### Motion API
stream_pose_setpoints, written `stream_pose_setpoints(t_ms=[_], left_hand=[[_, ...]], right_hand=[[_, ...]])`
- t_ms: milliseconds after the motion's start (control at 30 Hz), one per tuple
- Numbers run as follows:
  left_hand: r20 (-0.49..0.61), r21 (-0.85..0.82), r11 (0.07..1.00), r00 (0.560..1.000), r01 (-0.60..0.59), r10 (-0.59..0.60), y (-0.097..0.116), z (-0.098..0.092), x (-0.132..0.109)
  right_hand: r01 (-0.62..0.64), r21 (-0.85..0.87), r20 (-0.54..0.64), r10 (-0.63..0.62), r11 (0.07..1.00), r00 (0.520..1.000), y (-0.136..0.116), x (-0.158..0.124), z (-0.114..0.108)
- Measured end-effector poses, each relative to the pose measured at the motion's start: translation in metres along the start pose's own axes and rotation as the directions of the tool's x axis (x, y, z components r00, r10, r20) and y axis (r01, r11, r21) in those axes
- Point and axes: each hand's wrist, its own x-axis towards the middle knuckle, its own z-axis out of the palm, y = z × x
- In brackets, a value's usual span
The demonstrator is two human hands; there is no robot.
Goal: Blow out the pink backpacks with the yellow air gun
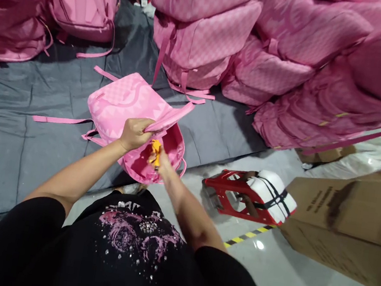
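Note:
A pink backpack (121, 99) with a checkered and toothed pattern lies on the grey cloth, its opening facing me. My left hand (136, 134) is closed on the edge of its lifted front panel, holding the mouth apart. Inside the opening, the darker pink lining (175, 145) shows. At that mouth my right hand (158, 159) is wrapped around a small yellow-orange tool (155, 151) that looks like thread snips; its blades cannot be made out. Loose pink straps (61, 120) trail from the bag to the left.
Stacked pink backpacks (206, 35) line the far side, with more at the right (325, 101) and left (10, 6). A red stool (230, 187) with a white padded top stands beside a cardboard box (344, 218). The grey cloth (67, 81) ends near my body.

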Motion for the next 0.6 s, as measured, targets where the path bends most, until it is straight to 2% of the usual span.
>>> stream_pose_setpoints(t_ms=[67,167,267,367,467,600], left_hand=[[-0.011,0.010,1.000,1.000,0.006,-0.006,-0.001,-0.001,0.001],[-0.054,0.028,0.998,0.997,0.057,-0.055,-0.006,-0.007,0.003],[-0.058,0.036,0.997,0.996,0.074,-0.072,-0.012,-0.010,0.005],[-0.094,0.037,0.996,0.993,0.075,-0.071,-0.016,-0.009,0.006],[-0.134,0.042,0.998,0.990,0.055,-0.049,-0.019,-0.006,0.007],[-0.098,0.086,0.994,0.993,0.072,-0.064,-0.018,-0.004,0.012]], right_hand=[[0.025,0.072,0.030,-0.028,0.997,0.999,0.021,0.004,0.006],[0.034,0.151,0.073,-0.045,0.988,0.996,0.036,0.009,-0.008],[-0.027,0.170,0.139,0.004,0.985,0.990,0.034,0.015,-0.028],[-0.054,0.174,0.173,0.024,0.983,0.985,0.029,0.020,-0.040],[-0.054,0.166,0.187,0.022,0.985,0.982,0.030,0.023,-0.044],[-0.072,0.114,0.211,0.047,0.991,0.976,0.032,0.026,-0.040]])
